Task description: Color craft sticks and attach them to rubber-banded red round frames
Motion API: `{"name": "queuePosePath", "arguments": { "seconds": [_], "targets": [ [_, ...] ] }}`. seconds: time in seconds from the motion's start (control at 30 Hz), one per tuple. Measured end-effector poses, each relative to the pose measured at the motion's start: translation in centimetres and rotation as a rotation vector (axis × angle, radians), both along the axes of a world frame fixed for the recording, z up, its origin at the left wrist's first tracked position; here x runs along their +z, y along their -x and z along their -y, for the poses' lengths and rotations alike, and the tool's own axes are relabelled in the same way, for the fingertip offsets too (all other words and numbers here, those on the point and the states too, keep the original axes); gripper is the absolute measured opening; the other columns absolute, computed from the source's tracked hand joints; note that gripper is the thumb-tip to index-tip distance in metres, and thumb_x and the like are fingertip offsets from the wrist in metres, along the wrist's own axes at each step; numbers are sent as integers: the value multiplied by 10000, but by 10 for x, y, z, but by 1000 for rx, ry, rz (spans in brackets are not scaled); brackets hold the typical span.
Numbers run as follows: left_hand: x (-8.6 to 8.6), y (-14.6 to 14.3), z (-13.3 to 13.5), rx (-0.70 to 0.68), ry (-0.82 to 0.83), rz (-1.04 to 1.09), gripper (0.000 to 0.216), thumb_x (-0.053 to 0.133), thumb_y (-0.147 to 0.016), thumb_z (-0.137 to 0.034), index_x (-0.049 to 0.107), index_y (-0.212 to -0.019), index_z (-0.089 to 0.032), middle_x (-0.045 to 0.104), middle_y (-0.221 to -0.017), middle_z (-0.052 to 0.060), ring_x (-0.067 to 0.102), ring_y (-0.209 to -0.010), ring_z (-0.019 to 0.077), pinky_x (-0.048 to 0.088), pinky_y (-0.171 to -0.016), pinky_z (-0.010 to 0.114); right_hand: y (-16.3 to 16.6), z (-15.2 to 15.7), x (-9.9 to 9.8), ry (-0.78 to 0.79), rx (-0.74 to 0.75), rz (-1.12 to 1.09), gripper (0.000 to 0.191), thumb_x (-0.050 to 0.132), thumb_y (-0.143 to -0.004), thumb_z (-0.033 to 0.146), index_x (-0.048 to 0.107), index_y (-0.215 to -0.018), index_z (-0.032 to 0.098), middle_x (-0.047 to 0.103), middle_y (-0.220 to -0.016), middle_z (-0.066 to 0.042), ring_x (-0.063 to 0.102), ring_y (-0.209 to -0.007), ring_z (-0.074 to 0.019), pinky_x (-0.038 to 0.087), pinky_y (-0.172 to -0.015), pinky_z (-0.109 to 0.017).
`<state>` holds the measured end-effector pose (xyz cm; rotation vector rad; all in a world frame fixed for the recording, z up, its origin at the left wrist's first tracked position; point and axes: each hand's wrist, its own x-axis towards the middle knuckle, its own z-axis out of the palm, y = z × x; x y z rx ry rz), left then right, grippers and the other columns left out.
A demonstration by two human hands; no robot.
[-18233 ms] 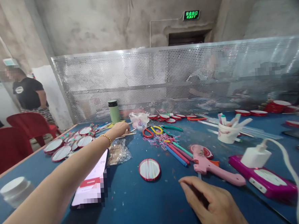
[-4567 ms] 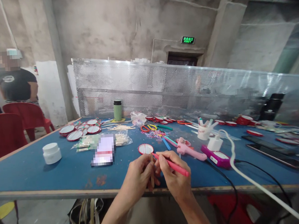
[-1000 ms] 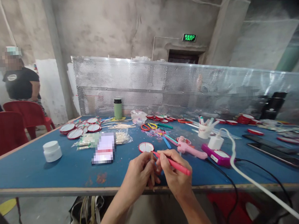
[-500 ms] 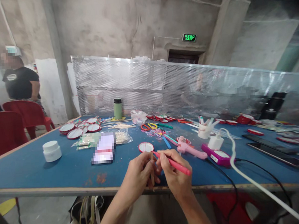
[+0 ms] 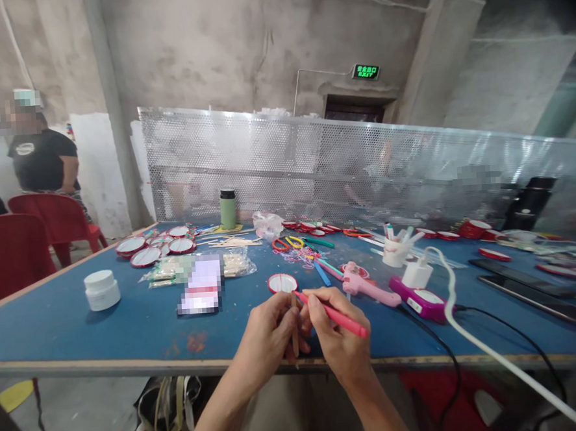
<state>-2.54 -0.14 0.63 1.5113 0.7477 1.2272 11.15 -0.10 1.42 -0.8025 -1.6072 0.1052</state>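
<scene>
Near the table's front edge, my left hand is closed around a flat wooden stick that points down towards me. A round white disc with a red rim shows just beyond my fingertips; whether it is joined to the stick I cannot tell. My right hand grips a pink-red marker pen like a pencil. The pen's tip meets the upper end of the stick beside my left fingers. Both hands are close together, and the fingers partly hide the stick.
A phone and white jar lie to the left, near several red-rimmed discs. On the right are a pink glue gun, a purple box, a pen cup and a white cable. A green bottle stands behind.
The view has shifted very slightly, so the table things sit a little further right. Both hands keep their hold, with the pen tip still at the stick.
</scene>
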Motion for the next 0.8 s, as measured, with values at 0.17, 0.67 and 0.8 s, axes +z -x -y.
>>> {"name": "queuePosePath", "arguments": {
  "seconds": [0.17, 0.67, 0.8],
  "targets": [
    [0, 0, -1, 7, -6, -28, 230, 492, -936, -379, 512, -795, -199, 630, -569, -25, 549, -397, 96, 400, -382, 166, -1, 0, 0, -11, 7, 19, 153, 547, -959, 219, 677, -882, 199, 672, -657, 33, 629, -515, -107, 510, -528, -211],
    [-4, 0, -3, -13, 8, -26, 262, 493, -939, -412, 532, -796, -196, 635, -578, -11, 549, -413, 105, 413, -386, 174, -1, -2, -2, 14, 12, -54, 159, 554, -962, 241, 676, -867, 204, 704, -690, 26, 636, -481, -103, 533, -489, -207],
    [-5, 0, -3, -30, 38, -4, 281, 513, -932, -444, 534, -805, -194, 634, -586, -5, 585, -444, 120, 426, -380, 172, -1, 0, 2, 29, 53, -55, 161, 550, -975, 253, 664, -871, 205, 698, -705, 23, 637, -493, -104, 535, -494, -208]
  ]
}}
